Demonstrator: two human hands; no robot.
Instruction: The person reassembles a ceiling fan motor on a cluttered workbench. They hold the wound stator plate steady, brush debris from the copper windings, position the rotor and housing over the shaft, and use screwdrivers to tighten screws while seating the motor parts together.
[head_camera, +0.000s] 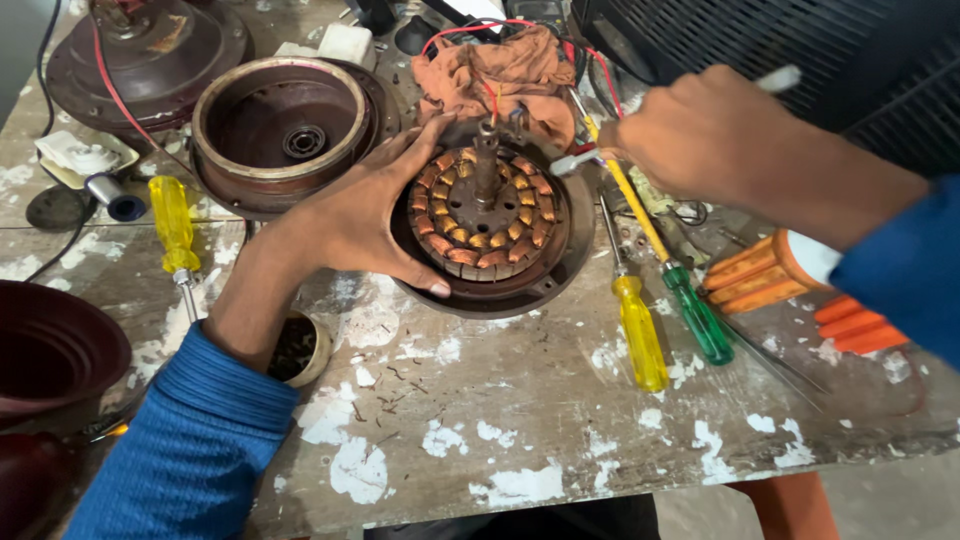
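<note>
the surface (560, 420) is old and chipped, with white paint flakes all over it. near the person, at about 4 o'clock from the middle, lie a yellow screwdriver (640, 335) and a green screwdriver (697, 312) side by side, and an orange tool (765, 275) rests just past them at 3 o'clock. at 8 o'clock a small round tin (300, 350) sits under the left arm in its blue sleeve.

in the middle sits the motor (487, 222), a round part with copper wire coils in a ring and a metal post standing up from its centre. it rests in a dark round pan. the left hand (355, 215) is spread wide and curls around the motor's 9 o'clock side, touching it and keeping it steady. the right hand (715, 130), at 2 o'clock, has its grip closed on a thin white tool (570, 162), whose tip points at the motor's 1 o'clock edge.

another yellow screwdriver (173, 225) lies at 9 o'clock. further off, at 10 o'clock, the empty round cover (280, 125) lies open side up, well apart from the motor. an orange rag (500, 75) is bunched at 12 o'clock, just behind the motor.

it looks like the motor is already opened up, with its cover off. the work on the coils seems to be under way, and putting it back together is not done.
</note>
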